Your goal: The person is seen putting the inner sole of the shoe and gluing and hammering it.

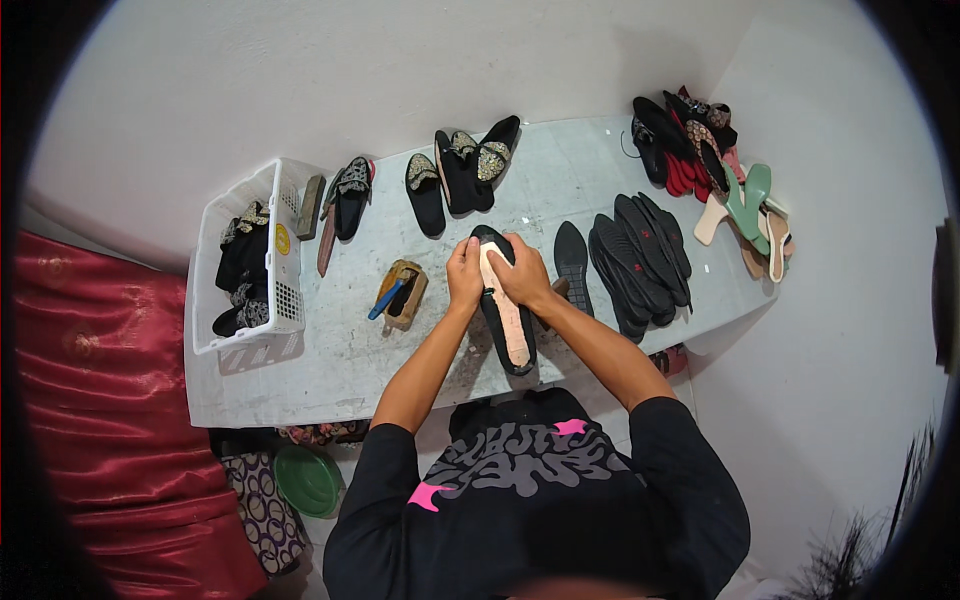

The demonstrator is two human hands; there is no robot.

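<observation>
Between my two hands, near the front middle of the table, is a black shoe (512, 335), its pale underside facing up and its pointed toe away from me. My left hand (464, 275) grips its left edge near the toe. My right hand (524, 268) wraps the right edge, thumb pressed on the underside. To the left stands a worn glue-stained container (406, 308) with a blue-handled brush (386, 301) resting in it. A single black sole (571, 258) lies just right of my right hand, and beyond it is a pile of black soles (640, 262).
On the left a white plastic basket (287, 290) holds decorated black shoes. Several more shoes (425, 195) stand along the back. A wooden block (311, 207) is beside the basket. Shoes (660, 135) and green shoe forms (752, 205) crowd the right end. A red curtain (110, 420) hangs at left.
</observation>
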